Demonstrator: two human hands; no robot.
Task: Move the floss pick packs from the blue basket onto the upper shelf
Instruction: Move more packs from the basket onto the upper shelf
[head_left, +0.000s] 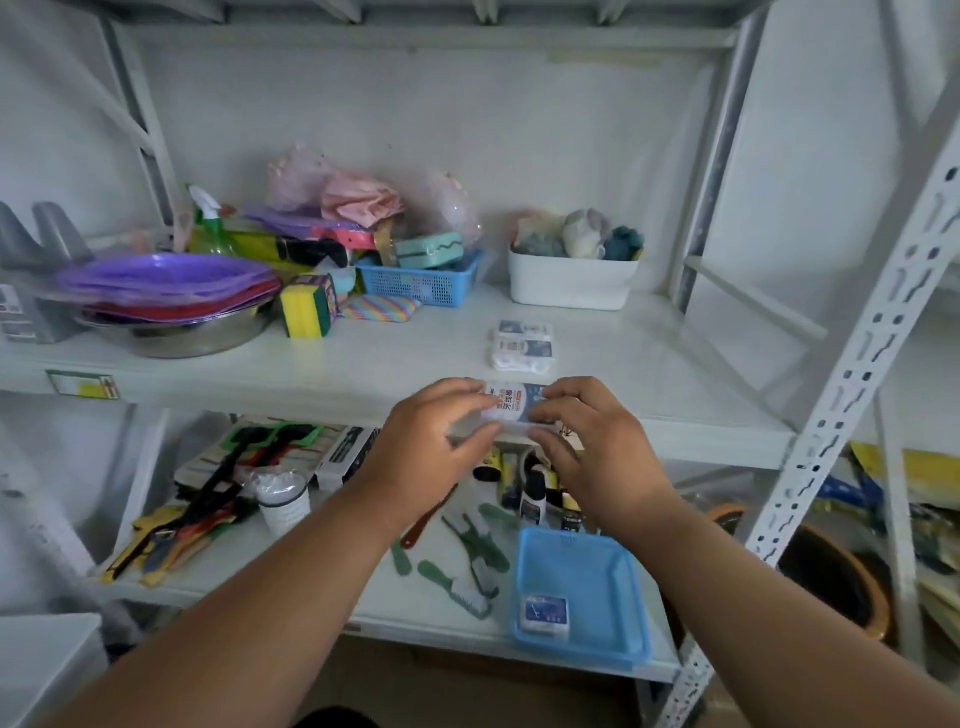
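One floss pick pack (546, 613) left in blue basket (597, 577), lower shelf, near right. Left hand (426, 452) and right hand (597, 452) fingers pinch a held pack (511, 408), Chinese print unreadable, at upper shelf (363, 364) front edge. Two shelved packs (523, 345) beyond.

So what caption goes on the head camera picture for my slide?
Both hands carry a floss pick pack toward the upper shelf; one remains in the blue basket.

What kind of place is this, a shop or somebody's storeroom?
Probably a storeroom or small shop stockroom, though I can't be sure. White slotted metal shelving holds mixed household goods: stacked plastic plates, sponges, a spray bottle. A label tag on the shelf edge hints at retail.
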